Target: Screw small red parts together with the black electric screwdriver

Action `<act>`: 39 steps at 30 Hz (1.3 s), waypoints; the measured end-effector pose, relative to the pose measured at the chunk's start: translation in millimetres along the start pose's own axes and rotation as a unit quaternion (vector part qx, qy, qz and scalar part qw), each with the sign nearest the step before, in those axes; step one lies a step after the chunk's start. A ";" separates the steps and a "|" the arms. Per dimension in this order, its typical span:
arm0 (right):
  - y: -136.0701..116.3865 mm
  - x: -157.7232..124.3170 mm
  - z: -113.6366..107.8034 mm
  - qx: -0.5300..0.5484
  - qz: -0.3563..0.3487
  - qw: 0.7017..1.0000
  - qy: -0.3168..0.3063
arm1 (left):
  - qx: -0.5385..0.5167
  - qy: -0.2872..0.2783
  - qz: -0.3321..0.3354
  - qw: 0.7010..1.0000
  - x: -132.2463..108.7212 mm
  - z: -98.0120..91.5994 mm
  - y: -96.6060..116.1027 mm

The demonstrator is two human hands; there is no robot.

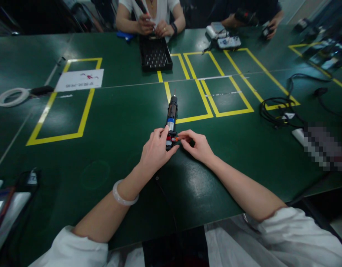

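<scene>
A slim tool (172, 111) with a black front, a blue band and a silver section lies on the green table, its thin tip pointing away from me. My left hand (156, 148) is wrapped over its near end from the left, with a pale bangle on that wrist. Red, black and orange parts show at this near end. My right hand (196, 145) is at the right side, its thumb and forefinger close together at the small orange piece (176, 139). Whether the fingertips grip that piece is too small to tell.
Across the green table (126, 107), a person works over a black tray (156, 67) of small parts; another holds a dark tool. A paper sheet (76, 80) and white coil (12, 97) lie left, black cables (276, 113) right. Yellow tape marks rectangles.
</scene>
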State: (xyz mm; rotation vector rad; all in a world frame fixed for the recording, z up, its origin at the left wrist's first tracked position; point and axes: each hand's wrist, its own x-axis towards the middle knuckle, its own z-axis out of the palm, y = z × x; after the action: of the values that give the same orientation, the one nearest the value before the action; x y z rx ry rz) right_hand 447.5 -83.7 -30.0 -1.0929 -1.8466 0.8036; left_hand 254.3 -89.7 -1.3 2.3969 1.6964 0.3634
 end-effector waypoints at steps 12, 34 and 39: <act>2.1 -1.5 1.2 0.041 -0.024 0.996 -0.077 | 0.101 0.003 -0.019 0.995 5.9 -6.1 -7.9; 3.8 -1.2 0.1 0.031 -0.010 0.995 -0.090 | 0.119 -0.047 -0.313 0.941 -23.7 -82.6 -182.9; 4.1 -0.9 0.3 0.031 -0.005 0.995 -0.092 | 0.125 -0.067 -0.381 0.914 -26.0 -95.3 -229.9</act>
State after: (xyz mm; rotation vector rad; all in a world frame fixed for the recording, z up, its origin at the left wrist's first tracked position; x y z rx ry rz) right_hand 449.1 -82.8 -33.8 -0.9973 -1.9640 0.9765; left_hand 10.6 -37.3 21.3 1.6244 2.5252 -0.1460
